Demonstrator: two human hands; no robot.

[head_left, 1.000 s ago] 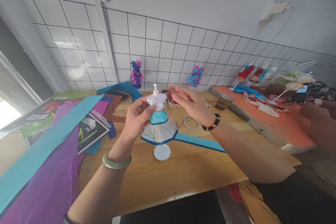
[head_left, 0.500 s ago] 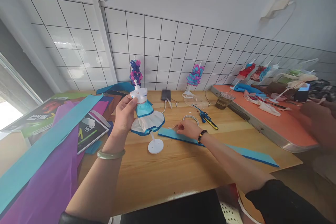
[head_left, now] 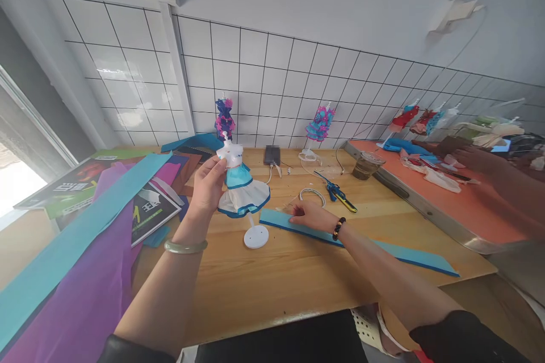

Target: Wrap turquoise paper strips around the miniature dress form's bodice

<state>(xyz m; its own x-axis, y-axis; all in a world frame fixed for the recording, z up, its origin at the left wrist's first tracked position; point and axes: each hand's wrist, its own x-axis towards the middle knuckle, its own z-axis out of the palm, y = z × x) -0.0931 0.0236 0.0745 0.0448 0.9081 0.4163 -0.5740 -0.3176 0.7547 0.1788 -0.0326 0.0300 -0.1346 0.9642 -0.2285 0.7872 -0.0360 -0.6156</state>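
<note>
My left hand (head_left: 208, 184) is closed around the torso of a small white dress form (head_left: 232, 154), gripping it at its side. The form wears a light blue top and a white skirt (head_left: 243, 197) edged in darker blue. Its round white base (head_left: 256, 236) is at the wooden table, slightly tilted. My right hand (head_left: 314, 218), with fingers curled together, rests at the left part of a long light blue strip (head_left: 419, 256) with a dark blue edge. Whether anything is pinched between those fingertips is hidden. Just behind this hand lies a white ring-shaped roll (head_left: 313, 197).
Blue-and-yellow pliers-like tool (head_left: 340, 195), a lidded cup (head_left: 367, 164) and a dark box with cables (head_left: 272, 155) lie farther back. Dressed forms (head_left: 320, 125) stand by the wall. Coloured sheets (head_left: 91, 261) cover the left side. Another person's arm (head_left: 502, 181) reaches over the orange table (head_left: 451, 204).
My right hand has shifted slightly over the strip, its fingertips now lower on it. My left hand keeps hold of the dress form. The other person's arm has moved farther over the orange table.
</note>
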